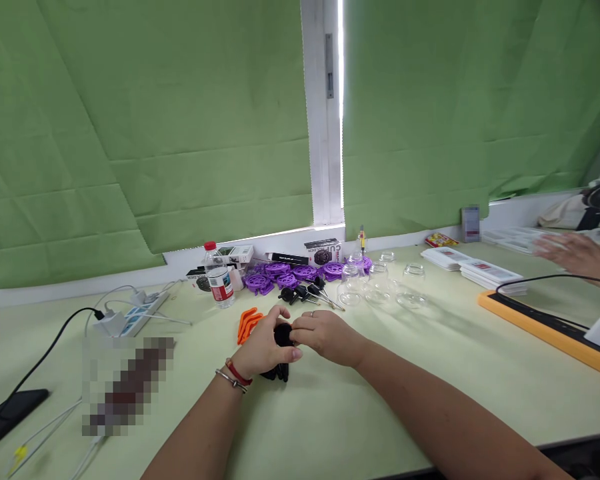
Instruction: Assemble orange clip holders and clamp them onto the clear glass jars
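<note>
My left hand (263, 348) curls its thumb and fingers around a small black round part (283, 335). The fingers of my right hand (327, 337) are bent together against the right side of the same part; what lies under their tips is hidden. Below my left hand, some black pieces (281, 373) rest on the table, partly covered. Orange angled pieces (249, 325) lie just left of my fingers. Farther back are several black knobs with metal rods (314, 292) and a row of purple slotted round parts (280, 273).
Several clear glass or plastic jars (378, 283) stand behind my right hand. A red-capped bottle (220, 277) is at back left, near a power strip (143, 313) with cables. White booklets (490, 271) and an orange-edged board (545, 333) lie rightward, near another person's hand (577, 257).
</note>
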The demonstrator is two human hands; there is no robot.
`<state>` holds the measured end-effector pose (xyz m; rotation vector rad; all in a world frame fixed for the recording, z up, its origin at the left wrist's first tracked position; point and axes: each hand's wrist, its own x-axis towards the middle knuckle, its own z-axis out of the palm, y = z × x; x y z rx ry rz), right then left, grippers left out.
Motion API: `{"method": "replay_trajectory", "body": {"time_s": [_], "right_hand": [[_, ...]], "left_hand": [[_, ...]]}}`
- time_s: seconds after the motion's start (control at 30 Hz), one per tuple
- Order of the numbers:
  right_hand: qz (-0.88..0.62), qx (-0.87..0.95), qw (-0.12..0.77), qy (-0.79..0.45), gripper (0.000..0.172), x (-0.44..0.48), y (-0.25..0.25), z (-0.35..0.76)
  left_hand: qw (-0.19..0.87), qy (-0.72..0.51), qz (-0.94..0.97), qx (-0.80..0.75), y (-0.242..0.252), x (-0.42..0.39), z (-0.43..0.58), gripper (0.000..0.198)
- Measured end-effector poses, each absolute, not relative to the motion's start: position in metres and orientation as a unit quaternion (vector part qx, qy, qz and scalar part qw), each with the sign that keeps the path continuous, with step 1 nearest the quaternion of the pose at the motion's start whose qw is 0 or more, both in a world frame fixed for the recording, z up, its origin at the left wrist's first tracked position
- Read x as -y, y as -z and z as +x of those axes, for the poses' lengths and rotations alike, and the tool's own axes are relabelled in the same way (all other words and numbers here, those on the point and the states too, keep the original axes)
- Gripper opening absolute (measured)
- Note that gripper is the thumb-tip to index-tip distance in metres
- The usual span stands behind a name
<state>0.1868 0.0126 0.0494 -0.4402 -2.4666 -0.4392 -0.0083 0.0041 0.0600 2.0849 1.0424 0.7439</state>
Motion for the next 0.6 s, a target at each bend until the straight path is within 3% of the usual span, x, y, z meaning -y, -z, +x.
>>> {"method": "replay_trajectory", "body": {"time_s": [0.6], "right_hand": [[-0.177, 0.913, 0.318, 0.182, 0.021, -0.0151, -0.0446, 0.1853]], "left_hand": [[0.381, -0.28, 0.802, -0.364, -0.0626, -0.0021, -0.007, 0.057]]}}
